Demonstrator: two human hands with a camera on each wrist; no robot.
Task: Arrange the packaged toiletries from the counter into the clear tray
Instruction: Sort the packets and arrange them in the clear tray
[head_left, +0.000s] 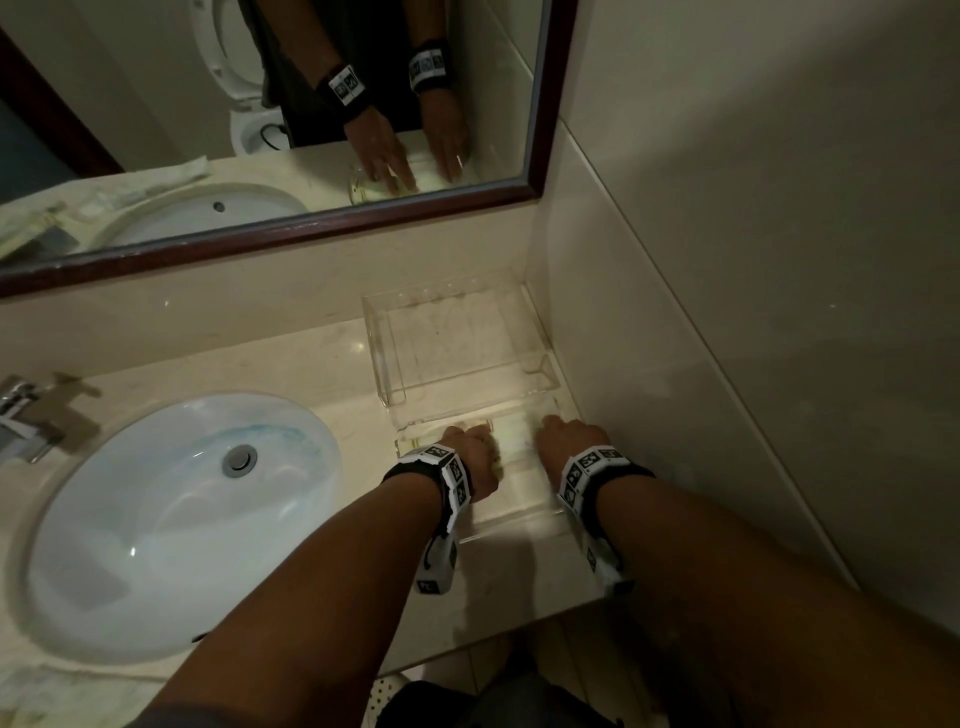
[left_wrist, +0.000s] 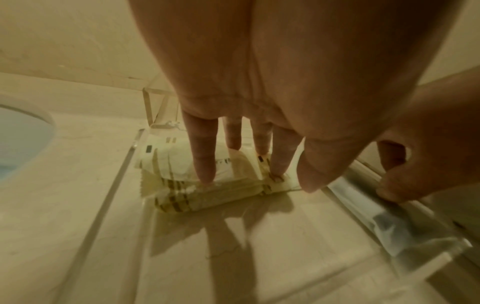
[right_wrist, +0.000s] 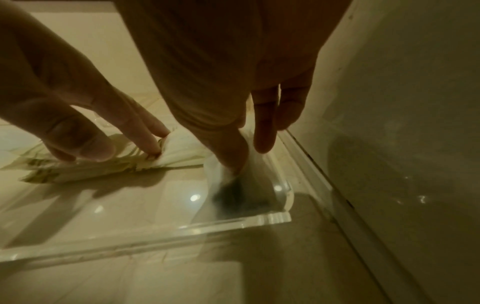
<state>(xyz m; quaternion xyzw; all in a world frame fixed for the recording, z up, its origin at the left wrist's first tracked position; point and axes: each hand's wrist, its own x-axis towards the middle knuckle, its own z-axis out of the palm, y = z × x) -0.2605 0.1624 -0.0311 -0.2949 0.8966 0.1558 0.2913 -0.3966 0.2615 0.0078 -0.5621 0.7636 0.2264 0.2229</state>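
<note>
Pale marble tabletop (head_left: 322, 364) with an oval white sink (head_left: 171, 519) set into it, well to the left of the hands; a dark-framed wall mirror (head_left: 291, 228) behind.

Two clear acrylic trays at the right end, against the side wall. The far, deeper clear tray (head_left: 395, 358) looks empty. The near, shallow clear acrylic tray (right_wrist: 161, 228) is the one in use, and both hands are inside it.

Contents of the near tray, at its far end: a small stack of cream paper sachets with tan stripes (left_wrist: 197, 191), long axis running left to right across the tray. Just to their right, along the tray's right wall, a clear plastic packet with something dark inside (left_wrist: 384, 218), long axis running toward the person.

Left hand (head_left: 470, 457): fingers straight and spread, fingertips (left_wrist: 205, 172) pressing down on top of the sachet stack, nothing pinched. Right hand (head_left: 566, 441): fingers extended downward, tips on the far end of the clear packet (whether it pinches the film or only pushes it, cannot tell).

Judgement: each hand sits directly over its own item, so any squaring-up falls left hand to sachets, right hand to packet. More cream packets (head_left: 31, 228) show only in the mirror, beyond the sink, so likely some remain to fetch.
</note>
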